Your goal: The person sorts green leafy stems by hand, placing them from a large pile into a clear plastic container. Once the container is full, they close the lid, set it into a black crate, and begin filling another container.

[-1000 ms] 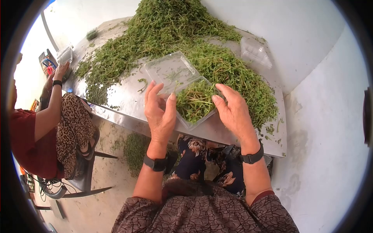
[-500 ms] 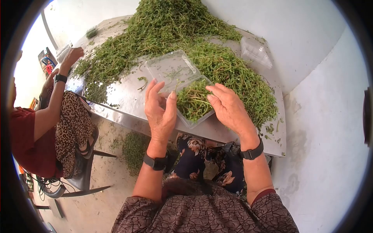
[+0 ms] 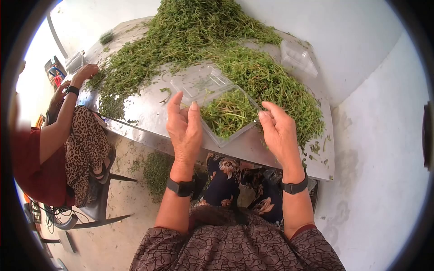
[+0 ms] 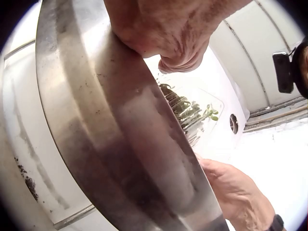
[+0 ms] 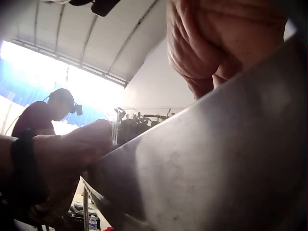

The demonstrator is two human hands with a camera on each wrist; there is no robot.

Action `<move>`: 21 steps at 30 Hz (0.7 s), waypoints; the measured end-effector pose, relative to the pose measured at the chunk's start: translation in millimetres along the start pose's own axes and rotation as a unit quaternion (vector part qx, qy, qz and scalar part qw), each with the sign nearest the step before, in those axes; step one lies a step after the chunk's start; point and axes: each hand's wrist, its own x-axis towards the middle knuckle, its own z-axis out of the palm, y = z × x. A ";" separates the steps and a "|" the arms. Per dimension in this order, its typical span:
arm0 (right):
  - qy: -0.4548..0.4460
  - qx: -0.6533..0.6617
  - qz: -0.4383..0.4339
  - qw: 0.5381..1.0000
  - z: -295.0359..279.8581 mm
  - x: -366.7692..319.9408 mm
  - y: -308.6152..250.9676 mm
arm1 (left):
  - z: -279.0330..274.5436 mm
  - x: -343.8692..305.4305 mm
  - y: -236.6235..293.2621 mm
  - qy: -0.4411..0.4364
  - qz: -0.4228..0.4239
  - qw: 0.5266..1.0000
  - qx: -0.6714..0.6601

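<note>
At a metal table's (image 3: 145,100) near edge, an open clear container (image 3: 238,133) of green sprigs (image 3: 230,113) sits between two hands. The left hand (image 3: 184,131) shows a wide grip, thumb apart from forefinger; the right hand's (image 3: 281,133) is narrower, beside one corner, any pinch impossible to tell.

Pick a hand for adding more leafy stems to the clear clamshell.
Right hand, probably: the nearest stem pile lies just beyond it; the clamshell sits between that pile and the left hand.
</note>
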 end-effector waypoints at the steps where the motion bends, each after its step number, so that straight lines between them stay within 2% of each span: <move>1: 0.001 0.000 0.002 1.000 0.0 -4.5 0.8 | 0.4 -0.3 -0.6 -0.002 0.000 1.000 0.000; 6: 0.072 0.051 0.017 0.996 6.8 -18.7 4.8 | -2.5 -0.5 1.3 -0.015 -0.023 0.999 0.016; 9: 0.096 0.067 -0.005 0.993 9.4 -24.0 7.0 | -1.6 -0.7 -0.6 -0.009 0.004 1.000 -0.003; 13: 0.091 0.081 0.008 0.992 12.8 -30.1 11.8 | -4.6 -1.2 -1.8 -0.038 -0.005 0.999 -0.003; 15: 0.083 0.075 -0.004 0.994 14.6 -31.2 14.9 | -2.8 -0.9 -5.7 -0.039 0.081 0.992 -0.091; 21: 0.073 0.140 -0.002 0.988 15.3 -32.0 15.9 | -6.1 0.3 -2.9 -0.063 0.115 0.986 -0.100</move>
